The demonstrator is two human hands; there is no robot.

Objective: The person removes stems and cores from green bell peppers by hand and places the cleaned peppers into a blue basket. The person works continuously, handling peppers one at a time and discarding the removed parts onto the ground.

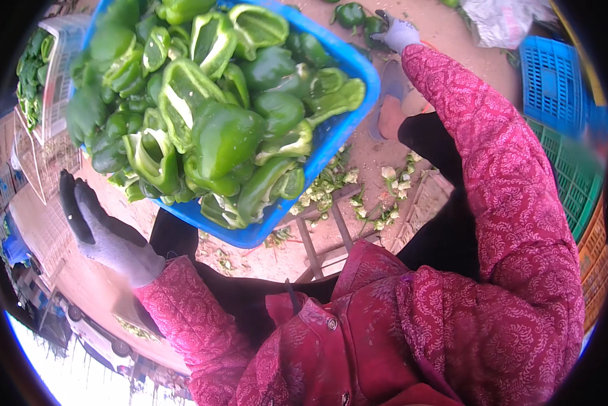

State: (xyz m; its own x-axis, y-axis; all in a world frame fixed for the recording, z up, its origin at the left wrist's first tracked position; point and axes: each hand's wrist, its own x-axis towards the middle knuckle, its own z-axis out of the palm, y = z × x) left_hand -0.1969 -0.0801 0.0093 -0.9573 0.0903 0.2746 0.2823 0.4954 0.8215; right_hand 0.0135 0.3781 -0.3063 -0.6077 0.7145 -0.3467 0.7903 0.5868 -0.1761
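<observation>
A blue plastic basin (352, 109) heaped with cut and hollowed green bell peppers (227, 132) fills the upper left, before my knees. My left hand (118, 243), in a grey glove with dark fingers, is beside the basin's near left side, fingers stretched out and nothing in them. My right hand (400, 33), gloved the same way, reaches far forward beyond the basin. Its spread fingers are at a green bell pepper (374, 31) on the ground; whether they grip it I cannot tell. Another green pepper (350, 15) lies just left of it.
Pepper cores and scraps (329, 188) litter the ground beside a wooden frame (342, 223). A blue crate (552, 81), a green crate (567, 167) and orange crates (595, 254) stand at the right. A white crate (68, 76) of peppers is at far left, a white vehicle (98, 337) lower left.
</observation>
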